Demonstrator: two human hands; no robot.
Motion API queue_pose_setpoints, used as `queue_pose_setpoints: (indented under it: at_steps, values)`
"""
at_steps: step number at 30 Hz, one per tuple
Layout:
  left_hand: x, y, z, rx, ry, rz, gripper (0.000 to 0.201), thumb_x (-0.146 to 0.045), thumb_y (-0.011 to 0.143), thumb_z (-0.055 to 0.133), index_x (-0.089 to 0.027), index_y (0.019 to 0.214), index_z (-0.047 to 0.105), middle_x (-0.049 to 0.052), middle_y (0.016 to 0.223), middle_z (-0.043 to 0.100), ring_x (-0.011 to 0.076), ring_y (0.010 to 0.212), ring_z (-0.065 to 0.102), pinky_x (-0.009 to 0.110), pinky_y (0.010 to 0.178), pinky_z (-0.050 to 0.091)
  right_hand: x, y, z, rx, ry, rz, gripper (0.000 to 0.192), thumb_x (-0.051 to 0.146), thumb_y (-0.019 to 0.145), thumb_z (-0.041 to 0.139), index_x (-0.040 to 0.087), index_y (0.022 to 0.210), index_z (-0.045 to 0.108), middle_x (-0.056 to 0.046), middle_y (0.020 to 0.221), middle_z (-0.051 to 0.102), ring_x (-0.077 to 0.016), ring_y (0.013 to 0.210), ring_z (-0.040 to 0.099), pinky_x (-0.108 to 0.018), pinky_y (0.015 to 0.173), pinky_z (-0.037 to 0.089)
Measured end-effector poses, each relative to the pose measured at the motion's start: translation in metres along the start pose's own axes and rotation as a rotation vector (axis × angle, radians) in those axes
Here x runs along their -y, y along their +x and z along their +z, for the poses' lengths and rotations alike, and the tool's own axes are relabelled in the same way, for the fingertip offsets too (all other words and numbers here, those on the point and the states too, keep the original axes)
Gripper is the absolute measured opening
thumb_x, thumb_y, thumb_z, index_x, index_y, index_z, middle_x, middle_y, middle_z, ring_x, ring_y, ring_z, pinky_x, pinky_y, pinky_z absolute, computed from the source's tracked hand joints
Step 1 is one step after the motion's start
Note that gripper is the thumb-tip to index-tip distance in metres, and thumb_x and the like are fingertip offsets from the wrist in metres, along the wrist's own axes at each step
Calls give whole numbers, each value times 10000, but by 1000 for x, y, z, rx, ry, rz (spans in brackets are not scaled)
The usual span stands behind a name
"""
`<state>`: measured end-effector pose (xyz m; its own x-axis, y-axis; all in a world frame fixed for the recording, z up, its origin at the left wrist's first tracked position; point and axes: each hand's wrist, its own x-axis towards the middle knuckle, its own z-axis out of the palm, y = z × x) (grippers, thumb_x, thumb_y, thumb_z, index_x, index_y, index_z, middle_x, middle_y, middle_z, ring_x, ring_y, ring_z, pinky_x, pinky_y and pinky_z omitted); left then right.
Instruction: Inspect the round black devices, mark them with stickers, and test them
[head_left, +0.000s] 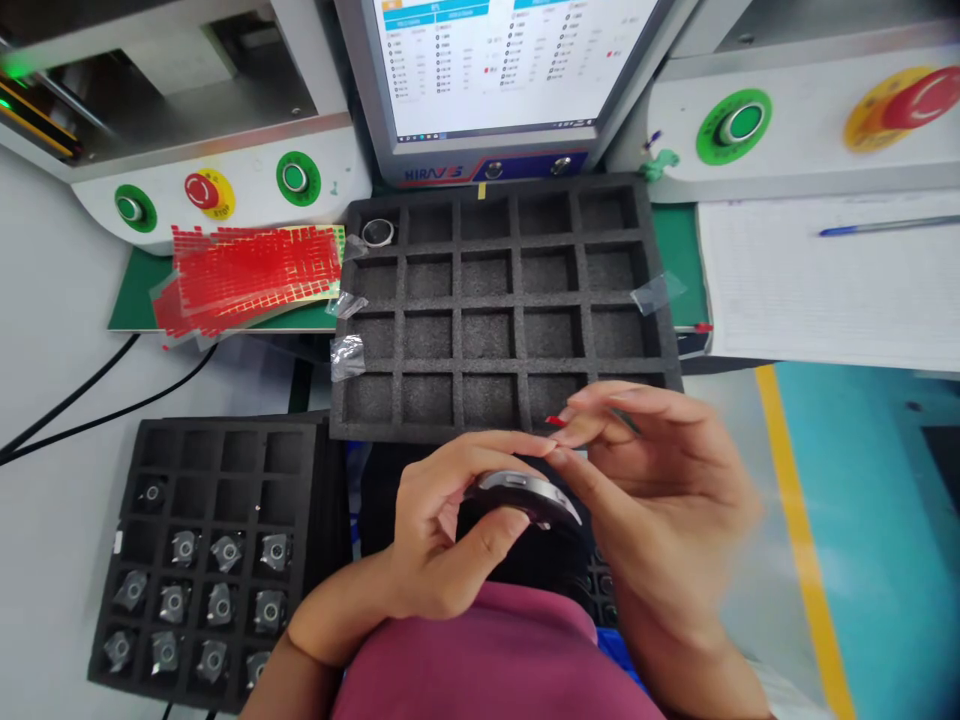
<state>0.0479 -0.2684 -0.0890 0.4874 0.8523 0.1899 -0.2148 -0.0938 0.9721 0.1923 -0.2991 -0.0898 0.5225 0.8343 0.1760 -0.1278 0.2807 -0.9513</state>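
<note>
My left hand point(442, 530) grips a round watch case point(525, 495) with a silver rim, held low in front of my chest. My right hand point(645, 470) pinches a small red sticker point(555, 421) between thumb and forefinger, right above the case's edge. Just beyond both hands lies a black foam tray point(517, 300) with a grid of square pockets; a single round silver-rimmed case point(379, 233) sits in its far left corner pocket.
A second black foam tray point(225, 440) at the lower left holds several wrapped cases. Sheets of red stickers point(255, 270) lie on a green mat. A monitor point(502, 70), green buttons, red stop buttons, a paper sheet point(825, 290) and pen point(885, 226) stand behind.
</note>
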Motion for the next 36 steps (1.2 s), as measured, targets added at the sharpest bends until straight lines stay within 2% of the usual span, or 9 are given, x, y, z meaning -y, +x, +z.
queue_pose_setpoints:
  at_steps: [3, 8, 14, 20, 23, 26, 29, 32, 36]
  values:
    - [-2, 2, 0, 6, -41, -11, 145, -255, 963, 648, -177, 1061, 720, 93, 1175, 744, 190, 995, 735, 261, 808, 613, -1, 1, 0, 0, -16, -3, 488, -80, 711, 763, 251, 1063, 694, 8, 1071, 670, -83, 742, 689, -211, 785, 597]
    - [-5, 4, -1, 7, -78, -24, 155, -299, 961, 655, -177, 1033, 719, 93, 1120, 757, 227, 1008, 740, 301, 810, 623, -3, 2, -2, -42, -30, -15, 532, -42, 629, 847, 258, 1051, 721, 5, 1074, 685, -142, 1063, 657, -240, 935, 556]
    - [-4, 5, 0, 8, -135, -31, 159, -273, 961, 655, -190, 1079, 724, 90, 1147, 760, 154, 785, 737, 248, 686, 605, 0, -2, -3, 1, -76, -45, 506, -36, 731, 799, 266, 1122, 693, 46, 841, 731, -139, 929, 691, -276, 940, 520]
    - [-2, 3, 3, -11, -149, -40, 160, -285, 964, 657, -187, 1073, 721, 96, 1156, 759, 148, 741, 744, 243, 668, 620, 0, -1, -2, -21, -114, -57, 462, -18, 741, 803, 261, 1092, 691, 52, 792, 728, -153, 832, 694, -300, 854, 535]
    - [0, 3, 5, -95, -103, 7, 148, -243, 959, 660, -186, 1079, 725, 99, 1287, 706, 124, 744, 743, 230, 684, 630, -2, -1, -3, -19, -94, -63, 398, -27, 765, 778, 243, 1043, 687, 40, 806, 721, -153, 793, 689, -293, 781, 561]
    - [4, 4, 5, -211, 25, 34, 156, -208, 960, 656, -198, 1096, 734, 70, 1190, 744, 131, 837, 744, 221, 741, 620, -2, -3, -5, -76, -62, -59, 361, -33, 786, 764, 229, 1019, 680, 31, 815, 716, -143, 759, 688, -270, 715, 574]
    - [8, 3, 6, -264, 204, 22, 197, -214, 957, 669, -227, 1142, 736, 27, 996, 782, 132, 852, 726, 214, 757, 589, 2, -8, -5, -76, -22, -13, 355, -17, 803, 761, 229, 1042, 671, 28, 811, 714, -128, 685, 682, -238, 641, 581]
    - [12, 2, 8, -276, 268, 9, 254, -217, 947, 688, -262, 1194, 732, 16, 999, 789, 126, 773, 712, 216, 668, 563, 8, -11, -1, 3, 36, 72, 365, -12, 793, 762, 242, 1037, 666, 33, 791, 705, -124, 686, 686, -209, 624, 596]
    - [13, 2, 13, -205, 245, 78, 352, -169, 937, 688, -292, 1266, 710, 16, 1040, 795, 130, 756, 722, 227, 644, 574, 13, -12, 6, 67, 167, 185, 333, -12, 776, 760, 231, 986, 669, 39, 772, 701, -100, 680, 680, -177, 667, 610]
